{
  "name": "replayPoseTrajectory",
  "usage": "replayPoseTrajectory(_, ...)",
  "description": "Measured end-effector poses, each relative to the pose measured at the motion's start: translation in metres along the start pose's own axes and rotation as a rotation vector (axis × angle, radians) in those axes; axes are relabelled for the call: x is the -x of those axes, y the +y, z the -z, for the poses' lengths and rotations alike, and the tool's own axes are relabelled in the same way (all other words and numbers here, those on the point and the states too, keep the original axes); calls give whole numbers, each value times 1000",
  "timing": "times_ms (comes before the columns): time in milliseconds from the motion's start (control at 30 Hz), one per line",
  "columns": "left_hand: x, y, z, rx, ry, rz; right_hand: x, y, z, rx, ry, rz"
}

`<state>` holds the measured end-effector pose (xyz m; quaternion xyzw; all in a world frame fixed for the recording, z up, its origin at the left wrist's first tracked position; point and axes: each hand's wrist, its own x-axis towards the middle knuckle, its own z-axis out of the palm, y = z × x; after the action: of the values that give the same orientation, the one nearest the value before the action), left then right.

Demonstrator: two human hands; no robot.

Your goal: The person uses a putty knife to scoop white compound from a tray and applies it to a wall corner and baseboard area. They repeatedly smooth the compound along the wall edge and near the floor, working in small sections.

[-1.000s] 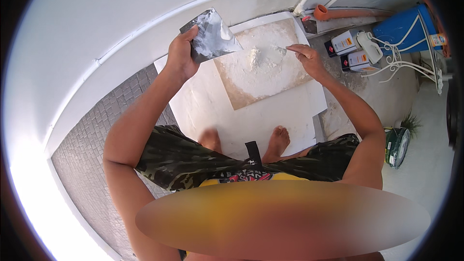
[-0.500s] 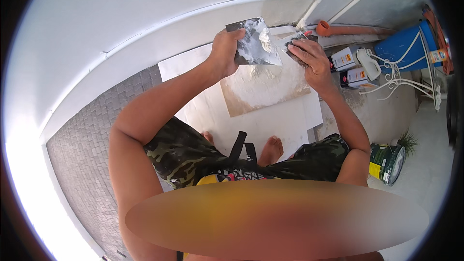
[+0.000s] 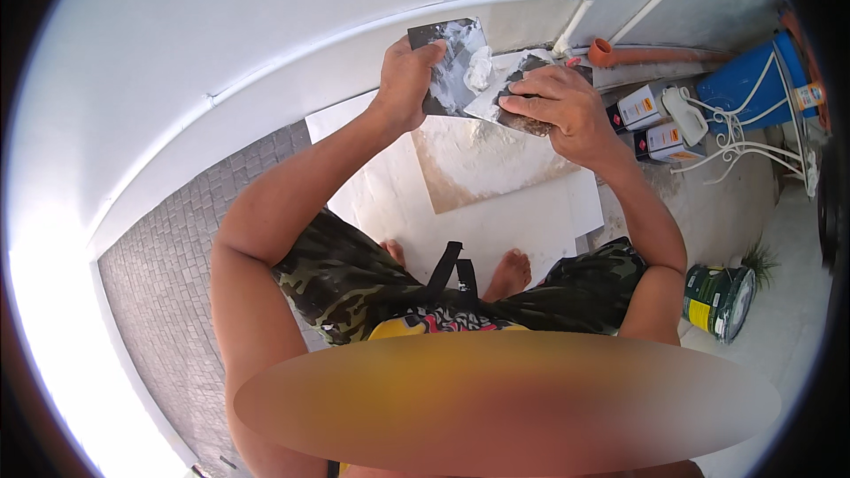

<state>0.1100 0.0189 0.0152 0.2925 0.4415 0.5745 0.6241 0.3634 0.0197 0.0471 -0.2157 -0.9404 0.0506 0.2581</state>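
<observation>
My left hand (image 3: 405,84) grips the left edge of a dark, flat square plate (image 3: 448,87), its thumb on the upper face. White streaks cover that plate, and a lump of white putty (image 3: 478,69) lies toward its right side. In my right hand (image 3: 571,111) is a dark putty spreader (image 3: 518,73) smeared with white, fingers laid over its top. The spreader's left edge meets the right edge of the plate beside the putty. Below both tools, a brown board (image 3: 447,188) carries more white putty, partly hidden by them.
The brown board lies on white sheets (image 3: 372,208) where my bare feet stand. A white pipe (image 3: 354,35) runs along the wall. To the right are an orange pipe (image 3: 655,54), metal cans (image 3: 639,109), a white jug (image 3: 686,115), a blue drum (image 3: 744,75), a white metal frame (image 3: 730,128) and a green bucket (image 3: 719,301).
My right hand has moved left with the spreader, bringing its edge against the plate by the putty. The plate in my left hand has shifted slightly left and up.
</observation>
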Motion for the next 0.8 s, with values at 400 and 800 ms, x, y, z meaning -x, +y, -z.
replayPoseTrajectory(400,-4,6,7,-147,-62,-179,-14,11,0,-2,265,81)
replayPoseTrajectory(800,-36,19,11,34,115,-555,19,36,-44,-1,80,-42)
